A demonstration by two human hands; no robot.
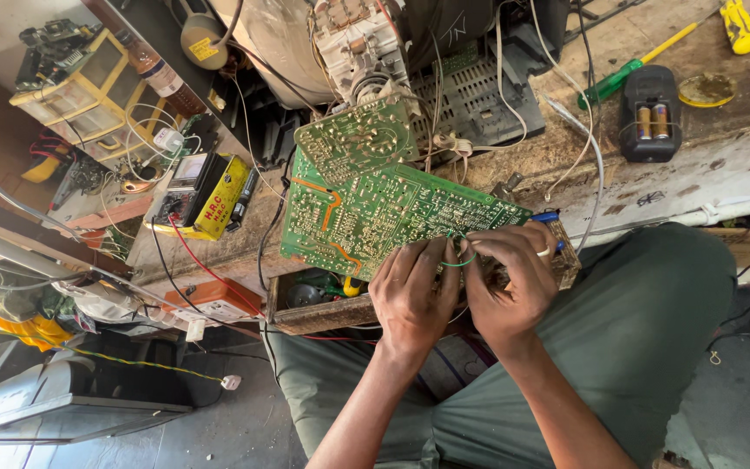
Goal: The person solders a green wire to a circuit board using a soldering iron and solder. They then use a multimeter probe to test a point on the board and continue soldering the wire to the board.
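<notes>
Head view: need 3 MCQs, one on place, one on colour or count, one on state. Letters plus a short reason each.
1. Where is the battery holder?
A. On the workbench, right of the circuit board
B. On the floor
C. On the person's lap

2. What colour is the thin wire between the two hands?
A. Red
B. Green
C. White

3. What are the hands doing?
A. Both resting on the knees
B. Left hand and right hand both pinching the wire over the circuit board
C. One holds a screwdriver

Answers:
1 A: the black holder sits on the bench top beside the green-handled screwdriver.
2 B: a green loop shows between the fingertips.
3 B: fingers of both hands meet at the wire at the board's near edge.
</notes>
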